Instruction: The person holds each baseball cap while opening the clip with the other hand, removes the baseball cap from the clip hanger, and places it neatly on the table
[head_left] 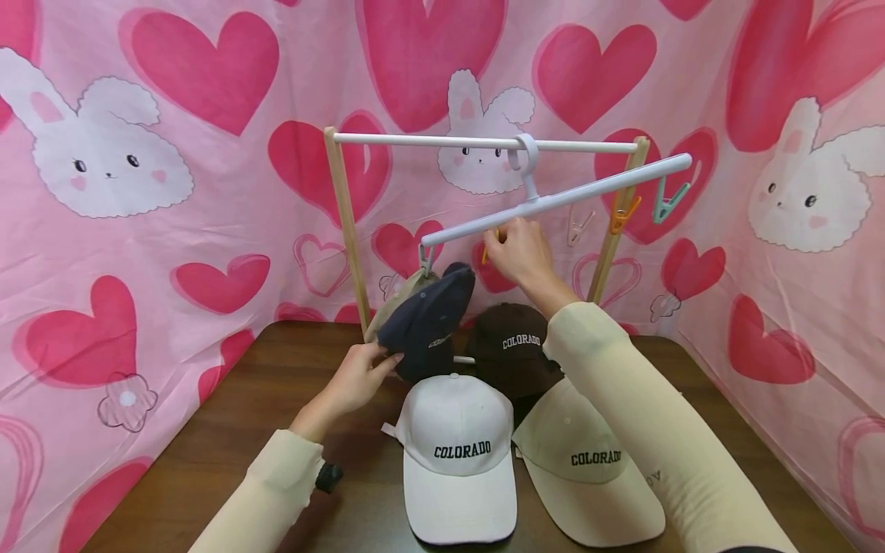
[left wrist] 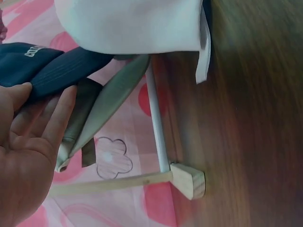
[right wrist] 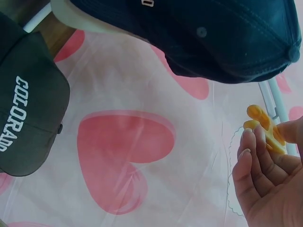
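My left hand (head_left: 351, 378) pinches the brim of a navy cap (head_left: 420, 322), holding it tilted below the left part of a white hanger (head_left: 594, 186). In the left wrist view the thumb lies on one side of the brim and fingers on the other. My right hand (head_left: 524, 250), just under the hanger's middle, pinches a yellow clip (right wrist: 271, 135) between thumb and fingers. The navy cap and the clip look apart in the right wrist view. Behind the navy cap, an olive-beige cap (left wrist: 111, 101) hangs from a pale clip (head_left: 427, 257) at the hanger's lower left end.
The hanger tilts on the white bar (head_left: 429, 141) of a wooden rack (head_left: 349, 230). An orange clip (head_left: 624, 216), a mint clip (head_left: 669, 203) and a pink clip (head_left: 579, 227) dangle on its right. White (head_left: 456, 418), beige (head_left: 581, 438) and dark brown (head_left: 508, 322) caps rest on the table (head_left: 228, 430).
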A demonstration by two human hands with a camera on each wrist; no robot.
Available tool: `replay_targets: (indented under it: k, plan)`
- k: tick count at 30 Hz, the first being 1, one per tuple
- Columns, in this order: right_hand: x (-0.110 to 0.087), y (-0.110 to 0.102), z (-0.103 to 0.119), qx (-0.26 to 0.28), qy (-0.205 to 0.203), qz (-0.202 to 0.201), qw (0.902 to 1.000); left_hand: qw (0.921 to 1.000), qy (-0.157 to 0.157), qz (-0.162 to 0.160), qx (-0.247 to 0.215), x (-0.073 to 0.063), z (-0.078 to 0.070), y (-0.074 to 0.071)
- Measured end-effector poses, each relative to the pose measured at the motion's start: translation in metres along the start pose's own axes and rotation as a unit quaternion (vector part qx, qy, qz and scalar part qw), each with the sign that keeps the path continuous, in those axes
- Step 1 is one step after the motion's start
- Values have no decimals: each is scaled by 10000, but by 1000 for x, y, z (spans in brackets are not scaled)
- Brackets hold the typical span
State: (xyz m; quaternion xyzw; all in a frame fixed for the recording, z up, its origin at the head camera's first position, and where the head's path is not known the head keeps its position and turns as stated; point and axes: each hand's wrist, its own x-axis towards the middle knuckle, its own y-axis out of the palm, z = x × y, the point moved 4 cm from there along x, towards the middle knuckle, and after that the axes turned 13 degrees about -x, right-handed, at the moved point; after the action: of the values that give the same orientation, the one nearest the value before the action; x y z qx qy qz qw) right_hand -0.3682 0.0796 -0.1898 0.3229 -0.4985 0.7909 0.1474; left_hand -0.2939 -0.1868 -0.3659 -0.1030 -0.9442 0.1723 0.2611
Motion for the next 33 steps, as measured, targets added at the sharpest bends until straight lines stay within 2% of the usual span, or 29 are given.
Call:
replay_targets:
  k: [8, 15, 20, 28, 33]
  plan:
    - [-1, -1, 0, 59, -16, 65, 10000, 10000, -42, 63, 21, -7, -4, -12]
    - [-1, -2, -2, -35, -52, -1, 10000, 9989, -378, 249, 145, -18, -4, -25]
    - [-1, -3, -2, -118, -45, -20, 9999, 9986, -297, 331, 279, -23, -4, -35]
    - [-1, -3, -1, -199, -30, -8, 9998, 9977, -359, 273, 497, -31, -5, -52]
    - [-1, -3, -1, -209, 13, 14, 9998, 9973, -438, 328, 482, -36, -3, -62]
